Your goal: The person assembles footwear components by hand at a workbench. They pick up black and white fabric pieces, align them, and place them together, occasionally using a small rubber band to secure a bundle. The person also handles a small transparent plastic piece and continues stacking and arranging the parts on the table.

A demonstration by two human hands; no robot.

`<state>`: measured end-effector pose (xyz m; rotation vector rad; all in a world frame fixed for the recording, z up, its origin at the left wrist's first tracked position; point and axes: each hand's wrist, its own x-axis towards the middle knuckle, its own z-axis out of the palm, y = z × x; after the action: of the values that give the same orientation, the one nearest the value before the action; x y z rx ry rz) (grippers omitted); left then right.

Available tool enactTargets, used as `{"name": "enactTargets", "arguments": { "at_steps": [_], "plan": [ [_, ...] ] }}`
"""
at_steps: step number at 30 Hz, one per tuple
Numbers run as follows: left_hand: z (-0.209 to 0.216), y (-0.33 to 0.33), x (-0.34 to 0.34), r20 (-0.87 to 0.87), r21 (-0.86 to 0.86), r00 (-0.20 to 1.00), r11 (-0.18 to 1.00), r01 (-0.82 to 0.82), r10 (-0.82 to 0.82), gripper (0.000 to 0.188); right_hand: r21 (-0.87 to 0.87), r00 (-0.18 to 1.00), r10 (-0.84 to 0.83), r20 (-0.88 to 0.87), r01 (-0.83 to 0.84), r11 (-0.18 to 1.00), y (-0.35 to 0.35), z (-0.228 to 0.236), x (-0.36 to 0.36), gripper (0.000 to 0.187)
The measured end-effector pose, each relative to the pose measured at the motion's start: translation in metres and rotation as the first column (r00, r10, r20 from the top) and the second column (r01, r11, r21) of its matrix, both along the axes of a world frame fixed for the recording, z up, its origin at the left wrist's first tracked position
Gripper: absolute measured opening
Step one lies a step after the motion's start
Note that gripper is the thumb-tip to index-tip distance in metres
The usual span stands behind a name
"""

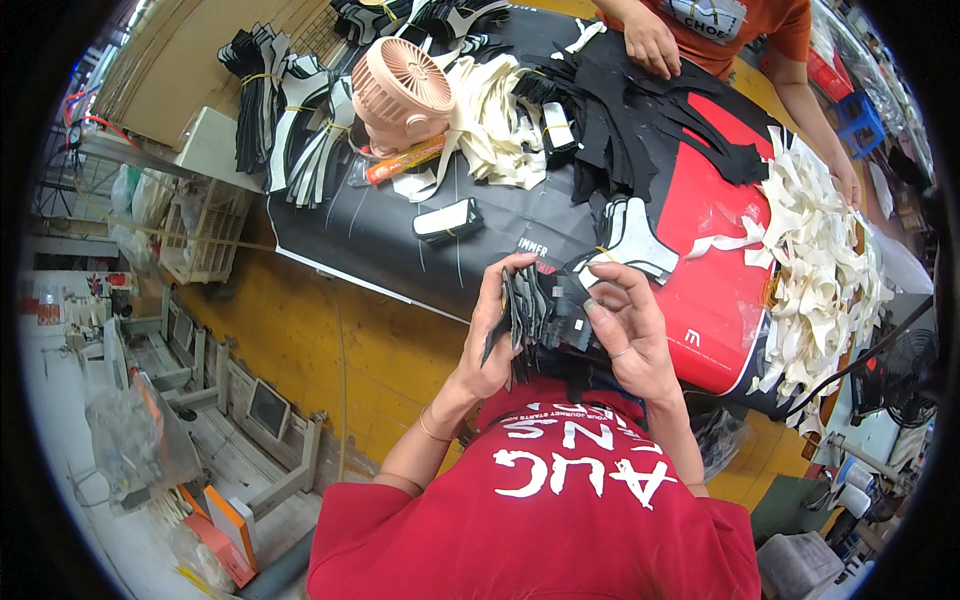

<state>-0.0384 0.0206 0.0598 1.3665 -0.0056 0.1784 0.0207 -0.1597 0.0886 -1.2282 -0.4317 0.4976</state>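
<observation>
My left hand [488,335] is closed round a stack of black and grey cut fabric pieces [530,310], held upright in front of my chest past the table edge. The layered edges of the stack fan out beside the thumb. At the other end of the stack, the curled fingers and thumb of my right hand [637,335] grip the dark pieces; part of the contact is hidden. Just beyond my hands, a bundle of white pieces with dark edges [640,245] lies on the table. Left of it sits a small banded white-and-black bundle [447,220].
A pink fan [400,95] stands beside a cream fabric pile [495,120]. Black cut pieces [610,120] spread across the black-and-red table cover [700,320]. Cream pieces [820,270] heap at the right edge. Opposite, a co-worker's hand [652,45] rests on the table.
</observation>
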Motion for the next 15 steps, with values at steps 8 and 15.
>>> {"name": "enactTargets", "arguments": {
  "at_steps": [8, 15],
  "plan": [
    [0.004, -0.001, 0.003, -0.013, -0.005, 1.000, 1.000, 0.011, -0.011, 0.068, -0.037, 1.000, -0.001, -0.014, 0.000, 0.999, -0.002, -0.002, 0.000, 0.041],
    [0.017, -0.014, 0.013, -0.153, 0.074, 0.988, 0.996, 0.044, -0.033, 0.069, -0.327, 0.907, -0.310, 0.284, 0.395, 0.859, -0.035, -0.007, 0.033, 0.034]
  ]
}}
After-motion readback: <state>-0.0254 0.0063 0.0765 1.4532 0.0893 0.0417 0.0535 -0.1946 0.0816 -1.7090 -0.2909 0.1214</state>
